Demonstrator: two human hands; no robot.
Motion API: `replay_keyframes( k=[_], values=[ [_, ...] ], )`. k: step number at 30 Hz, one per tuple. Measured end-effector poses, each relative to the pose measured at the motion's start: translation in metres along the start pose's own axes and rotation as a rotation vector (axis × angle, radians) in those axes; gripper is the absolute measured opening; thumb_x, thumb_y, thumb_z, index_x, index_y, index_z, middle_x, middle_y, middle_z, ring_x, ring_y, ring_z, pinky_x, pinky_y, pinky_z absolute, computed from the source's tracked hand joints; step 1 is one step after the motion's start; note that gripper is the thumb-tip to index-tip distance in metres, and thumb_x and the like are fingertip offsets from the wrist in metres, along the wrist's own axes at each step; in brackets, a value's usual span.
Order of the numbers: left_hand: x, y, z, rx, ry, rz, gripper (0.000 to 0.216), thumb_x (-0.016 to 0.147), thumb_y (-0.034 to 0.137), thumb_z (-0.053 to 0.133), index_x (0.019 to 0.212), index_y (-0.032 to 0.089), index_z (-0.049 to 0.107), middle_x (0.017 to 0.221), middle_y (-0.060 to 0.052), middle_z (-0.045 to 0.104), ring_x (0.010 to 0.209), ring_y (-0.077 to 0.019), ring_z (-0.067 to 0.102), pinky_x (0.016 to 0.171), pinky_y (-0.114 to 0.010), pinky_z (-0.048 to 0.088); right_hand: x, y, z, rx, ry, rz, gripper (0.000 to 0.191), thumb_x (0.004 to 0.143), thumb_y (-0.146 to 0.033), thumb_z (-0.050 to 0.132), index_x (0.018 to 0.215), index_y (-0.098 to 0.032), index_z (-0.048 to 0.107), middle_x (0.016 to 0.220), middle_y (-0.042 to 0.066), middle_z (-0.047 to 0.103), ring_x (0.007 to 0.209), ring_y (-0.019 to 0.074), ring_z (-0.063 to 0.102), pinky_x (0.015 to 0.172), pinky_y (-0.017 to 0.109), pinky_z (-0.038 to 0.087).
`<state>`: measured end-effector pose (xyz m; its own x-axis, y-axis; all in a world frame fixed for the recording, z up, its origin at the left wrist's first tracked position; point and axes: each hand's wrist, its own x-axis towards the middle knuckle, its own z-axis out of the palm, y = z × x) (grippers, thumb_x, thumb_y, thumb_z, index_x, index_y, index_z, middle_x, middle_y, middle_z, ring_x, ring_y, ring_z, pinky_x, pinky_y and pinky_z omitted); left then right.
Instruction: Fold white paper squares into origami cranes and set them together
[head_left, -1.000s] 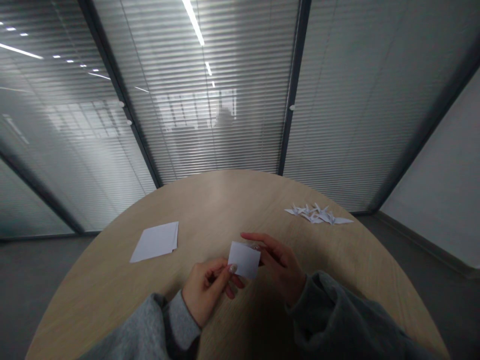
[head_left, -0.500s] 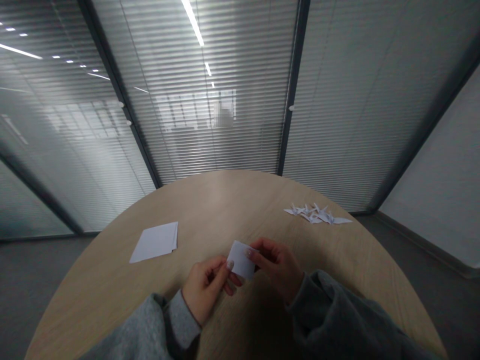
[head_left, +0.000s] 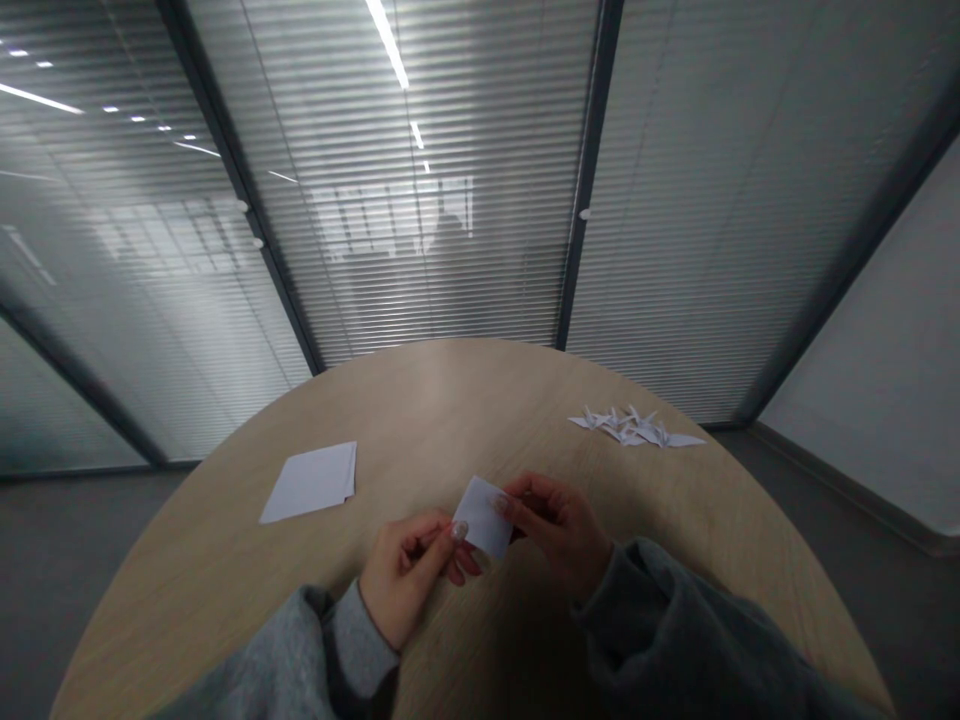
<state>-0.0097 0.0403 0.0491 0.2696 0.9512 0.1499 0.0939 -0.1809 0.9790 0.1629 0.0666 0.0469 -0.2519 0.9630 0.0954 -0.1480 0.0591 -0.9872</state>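
Note:
A small white square of folded paper (head_left: 481, 520) is held up over the near middle of the table, gripped from both sides. My left hand (head_left: 411, 566) pinches its left corner, thumb on top and the other fingers curled beneath. On the opposite side, my right hand (head_left: 556, 525) has its thumb on the paper's face near the right corner, with the fingers bent behind. The underside of the paper and the fingertips behind it are hidden.
A stack of white paper sheets (head_left: 311, 482) lies on the round wooden table (head_left: 450, 400) at left. Several folded paper cranes (head_left: 634, 428) are clustered near its right edge. Glass panels with blinds (head_left: 450, 290) stand behind the table.
Both hands keep their pinch on the folded paper. The left hand has shifted very slightly left, and the paper shows a little more of its face near the right thumb.

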Motion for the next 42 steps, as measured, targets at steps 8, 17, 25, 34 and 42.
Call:
replay_keyframes(
  k=[8, 17, 25, 34, 42],
  values=[
    [-0.0026, 0.0023, -0.0006, 0.116, 0.008, 0.067, 0.044, 0.084, 0.050, 0.051, 0.065, 0.013, 0.065, 0.059, -0.007, 0.067, 0.052, -0.0134, 0.058, 0.053, -0.023, 0.047, 0.0006, -0.0017, 0.0020, 0.034, 0.001, 0.115, 0.050, 0.048, -0.060, 0.076, 0.063, -0.015, 0.058, 0.053, -0.003, 0.059, 0.050, 0.0099, 0.055, 0.049, 0.022, 0.046],
    [-0.0027, 0.0047, -0.0007, 0.187, -0.008, 0.093, 0.043, 0.086, 0.048, 0.048, 0.067, 0.013, 0.066, 0.060, -0.007, 0.068, 0.052, -0.0134, 0.059, 0.052, -0.023, 0.046, -0.0013, -0.0029, 0.0013, -0.042, -0.012, 0.057, 0.045, 0.052, -0.058, 0.075, 0.058, -0.016, 0.060, 0.050, -0.003, 0.056, 0.049, 0.0103, 0.052, 0.050, 0.024, 0.044],
    [-0.0025, 0.0026, -0.0008, 0.143, -0.003, 0.075, 0.042, 0.086, 0.048, 0.050, 0.067, 0.013, 0.065, 0.059, -0.006, 0.067, 0.052, -0.0132, 0.058, 0.052, -0.023, 0.046, -0.0015, 0.0009, -0.0008, -0.078, -0.018, 0.052, 0.046, 0.055, -0.060, 0.073, 0.057, -0.015, 0.062, 0.051, -0.001, 0.056, 0.050, 0.0116, 0.053, 0.050, 0.025, 0.044],
    [-0.0024, 0.0034, 0.0002, 0.072, 0.035, 0.040, 0.042, 0.083, 0.050, 0.052, 0.067, 0.013, 0.064, 0.058, -0.005, 0.065, 0.049, -0.0126, 0.056, 0.051, -0.023, 0.045, -0.0023, -0.0021, -0.0005, -0.024, -0.050, 0.046, 0.051, 0.063, -0.064, 0.065, 0.061, -0.013, 0.063, 0.055, 0.000, 0.057, 0.053, 0.0121, 0.055, 0.054, 0.026, 0.048],
    [0.0005, 0.0054, -0.0008, 0.027, 0.066, 0.018, 0.047, 0.080, 0.057, 0.053, 0.065, 0.013, 0.062, 0.058, -0.005, 0.064, 0.047, -0.0120, 0.054, 0.049, -0.023, 0.044, -0.0019, -0.0002, -0.0022, -0.071, -0.052, -0.045, 0.052, 0.068, -0.055, 0.066, 0.102, -0.015, 0.063, 0.065, 0.000, 0.061, 0.058, 0.0135, 0.058, 0.054, 0.026, 0.049]
  ],
)
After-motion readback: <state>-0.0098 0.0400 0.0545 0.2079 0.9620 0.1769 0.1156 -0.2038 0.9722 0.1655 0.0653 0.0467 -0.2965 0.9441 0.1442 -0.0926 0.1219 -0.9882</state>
